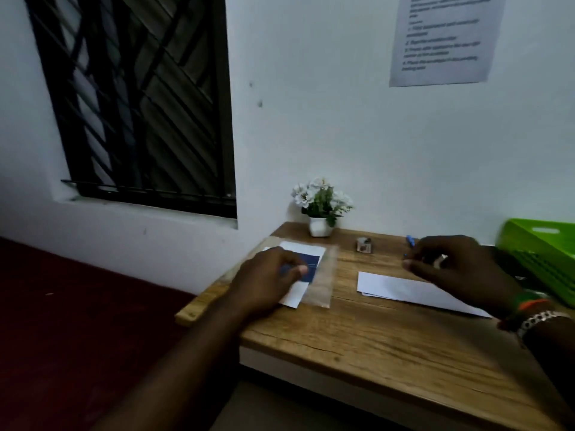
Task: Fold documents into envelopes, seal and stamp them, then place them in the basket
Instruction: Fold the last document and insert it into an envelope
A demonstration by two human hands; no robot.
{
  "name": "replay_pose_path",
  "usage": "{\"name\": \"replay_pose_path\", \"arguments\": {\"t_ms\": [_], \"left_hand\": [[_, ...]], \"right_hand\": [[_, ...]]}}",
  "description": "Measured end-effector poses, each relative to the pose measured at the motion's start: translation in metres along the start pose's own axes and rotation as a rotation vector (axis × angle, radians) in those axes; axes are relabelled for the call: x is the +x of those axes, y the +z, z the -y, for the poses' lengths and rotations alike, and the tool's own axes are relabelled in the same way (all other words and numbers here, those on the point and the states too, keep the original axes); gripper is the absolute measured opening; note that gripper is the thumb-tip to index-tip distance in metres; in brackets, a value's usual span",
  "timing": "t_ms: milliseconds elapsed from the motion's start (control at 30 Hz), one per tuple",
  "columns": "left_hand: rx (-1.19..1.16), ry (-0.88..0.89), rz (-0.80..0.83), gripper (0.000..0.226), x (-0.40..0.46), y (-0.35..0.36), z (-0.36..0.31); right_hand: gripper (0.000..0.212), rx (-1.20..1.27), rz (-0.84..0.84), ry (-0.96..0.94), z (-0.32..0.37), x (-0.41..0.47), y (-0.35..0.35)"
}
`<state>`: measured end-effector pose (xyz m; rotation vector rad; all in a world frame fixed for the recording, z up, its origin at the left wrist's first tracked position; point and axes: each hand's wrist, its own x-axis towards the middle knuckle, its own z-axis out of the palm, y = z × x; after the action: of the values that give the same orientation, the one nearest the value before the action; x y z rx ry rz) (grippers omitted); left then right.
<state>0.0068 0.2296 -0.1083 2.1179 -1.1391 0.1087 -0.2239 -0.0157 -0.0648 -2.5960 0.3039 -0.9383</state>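
A clear plastic sleeve (323,284) holding white envelopes and a dark blue sheet (312,265) lies at the left end of the wooden table (357,337). My left hand (267,278) rests on it, thumb and fingers curled over the blue sheet. A white envelope (404,289) lies flat at the middle right. My right hand (457,265) hovers just above its far edge with fingers curled, pinching something small that the blur hides. The green basket (541,253) stands at the far right.
A small white pot of white flowers (322,209) stands at the table's back edge by the wall. A little stamp block (364,244) and a blue pen (410,241) lie behind the envelope. A printed sheet (445,38) hangs on the wall.
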Motion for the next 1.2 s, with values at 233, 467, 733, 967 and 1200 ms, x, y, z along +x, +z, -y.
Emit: {"name": "replay_pose_path", "arguments": {"t_ms": [233,467,733,967,1200], "left_hand": [[0.058,-0.069,0.151,0.036,-0.016,-0.049,0.071],[-0.025,-0.095,0.092,0.041,-0.025,-0.031,0.084],[-0.228,-0.169,0.084,0.055,-0.025,-0.037,0.079],[-0.431,-0.275,0.095,0.067,-0.027,-0.040,0.071],[-0.398,-0.179,0.068,0.097,-0.035,-0.042,0.065]], "right_hand": [[0.032,0.022,0.390,-0.139,0.104,0.018,0.108],[0.026,-0.134,0.342,-0.129,0.123,0.024,0.146],[0.020,-0.383,0.274,-0.364,0.135,0.021,0.155],[0.025,-0.500,0.153,-0.544,0.143,0.017,0.159],[0.020,-0.305,-0.002,-0.465,0.162,0.004,0.139]]}}
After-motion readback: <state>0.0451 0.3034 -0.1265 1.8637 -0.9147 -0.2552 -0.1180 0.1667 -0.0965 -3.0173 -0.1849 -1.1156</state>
